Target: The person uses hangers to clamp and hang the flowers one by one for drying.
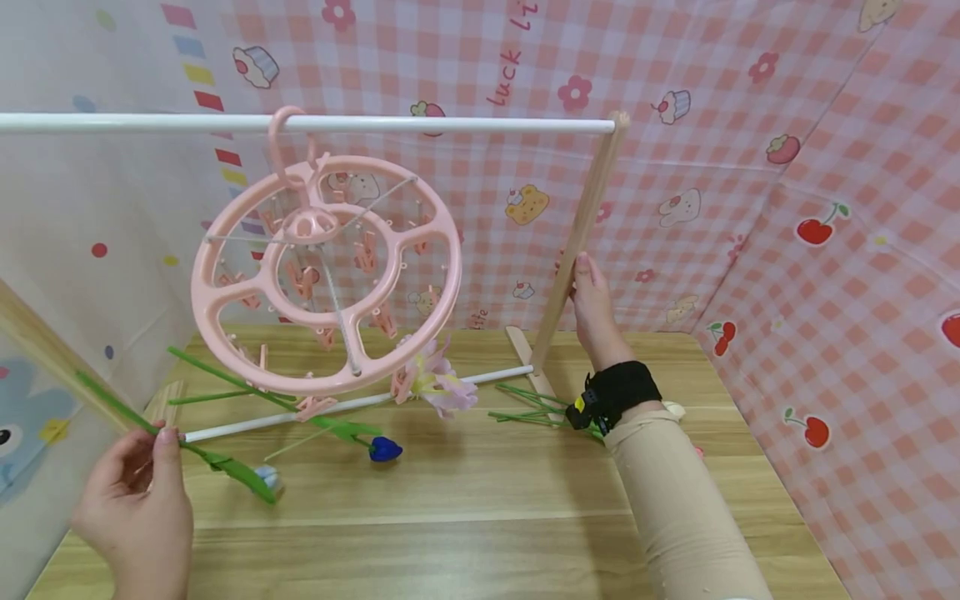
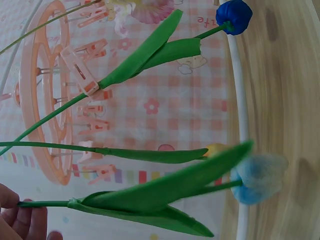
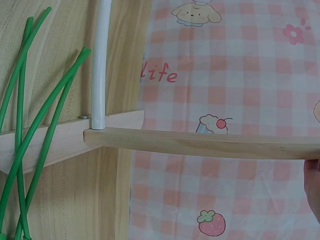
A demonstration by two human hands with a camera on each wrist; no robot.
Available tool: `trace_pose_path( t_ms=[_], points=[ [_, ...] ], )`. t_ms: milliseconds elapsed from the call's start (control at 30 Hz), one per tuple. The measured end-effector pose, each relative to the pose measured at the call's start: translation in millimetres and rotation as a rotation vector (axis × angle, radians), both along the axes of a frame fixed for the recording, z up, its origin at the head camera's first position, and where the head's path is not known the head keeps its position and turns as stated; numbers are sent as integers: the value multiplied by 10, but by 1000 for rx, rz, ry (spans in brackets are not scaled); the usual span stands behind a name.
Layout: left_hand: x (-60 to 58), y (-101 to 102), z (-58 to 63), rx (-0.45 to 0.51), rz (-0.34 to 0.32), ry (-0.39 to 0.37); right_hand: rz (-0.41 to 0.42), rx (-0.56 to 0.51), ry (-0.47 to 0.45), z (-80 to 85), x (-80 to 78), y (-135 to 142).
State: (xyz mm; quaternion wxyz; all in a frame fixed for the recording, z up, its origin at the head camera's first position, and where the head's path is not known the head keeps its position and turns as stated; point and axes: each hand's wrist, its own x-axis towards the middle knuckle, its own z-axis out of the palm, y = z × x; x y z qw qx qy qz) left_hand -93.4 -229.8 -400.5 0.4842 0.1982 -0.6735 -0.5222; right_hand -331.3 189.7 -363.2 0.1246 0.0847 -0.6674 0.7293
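Observation:
My left hand [image 1: 138, 508] pinches the green stem of a light blue artificial tulip [image 2: 260, 177], whose head points down to the right. My right hand [image 1: 596, 312] grips the right wooden post [image 1: 576, 229] of a drying rack, with some fingers hidden behind it. From the rack's white top bar [image 1: 480, 125] hangs a round pink clip hanger [image 1: 442, 300], tilted. On its clips hang a dark blue tulip [image 1: 386, 449], a pale pink-purple flower [image 1: 448, 385] and a flower with a yellow head [image 2: 215, 150], partly covered by the held tulip's leaf.
Several green-stemmed flowers [image 1: 525, 406] lie on the wooden table [image 1: 420, 533] by the rack's right foot, partly behind my right forearm. A white lower bar [image 1: 247, 427] joins the rack's feet. Patterned cloth walls [image 1: 832, 317] stand close at the back and sides.

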Motion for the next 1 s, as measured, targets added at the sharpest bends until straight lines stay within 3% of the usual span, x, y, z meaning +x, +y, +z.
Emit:
trace_pose_path(
  t_ms=[133,167,267,367,667,867,1000],
  points=[
    [-11,11,3,106,-135,204,1,-10,15,-3,-2,5],
    [-4,13,8,88,-143,219,0,-11,19,-3,-3,6],
    [30,19,29,-37,-139,206,0,-8,20,-3,-6,7],
    [67,29,65,-187,-76,103,-2,-13,19,-4,-7,1],
    [73,73,132,-184,-85,152,-22,-19,8,-14,-11,-5],
    [56,92,140,-85,-130,246,-21,-7,21,-18,-15,-6],
    [35,97,147,90,-229,419,-24,-8,21,-15,-14,0]
  ],
)
